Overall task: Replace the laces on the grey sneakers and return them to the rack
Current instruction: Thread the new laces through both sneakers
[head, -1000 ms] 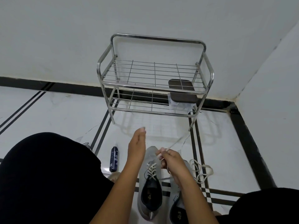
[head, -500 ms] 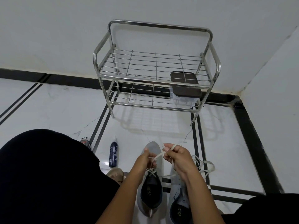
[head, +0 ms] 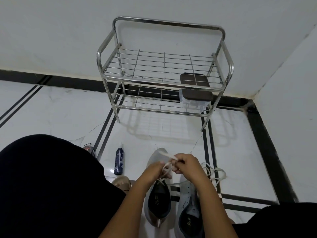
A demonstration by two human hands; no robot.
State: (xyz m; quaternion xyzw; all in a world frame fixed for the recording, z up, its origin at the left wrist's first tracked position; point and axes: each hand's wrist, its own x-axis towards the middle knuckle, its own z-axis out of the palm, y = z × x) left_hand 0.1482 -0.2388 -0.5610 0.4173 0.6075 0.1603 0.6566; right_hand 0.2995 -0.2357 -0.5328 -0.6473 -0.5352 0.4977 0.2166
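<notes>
— Which step was in hand at that moment?

— Tying off, I'd judge. Both hands met over the left grey mesh sneaker (head: 158,194), which stood on the white tiled floor (head: 51,109) beside the right grey sneaker (head: 187,206). The left hand (head: 155,170) was curled closed with the flat white lace (head: 167,166) pinched in it; the right hand (head: 185,166) pinched another strand of the same lace, fingers pressed together.

— And the second shoe?

— Its eyelets looked bare. A loose white lace (head: 214,174) lay coiled on the floor just beside it, so that shoe seemed unthreaded.

— Where was the rack?

— The two-tier steel wire shoe rack (head: 164,69) stood against the wall, well apart from the shoes, with a brown-lidded clear box (head: 195,88) on its lower shelf. A dark blue spray bottle (head: 119,160) lay near the left shoe.

— What did the next move call for?

— Probably crossing the strands and pulling the knot snug with even tension, without dragging the lace out of the top eyelets.
</notes>
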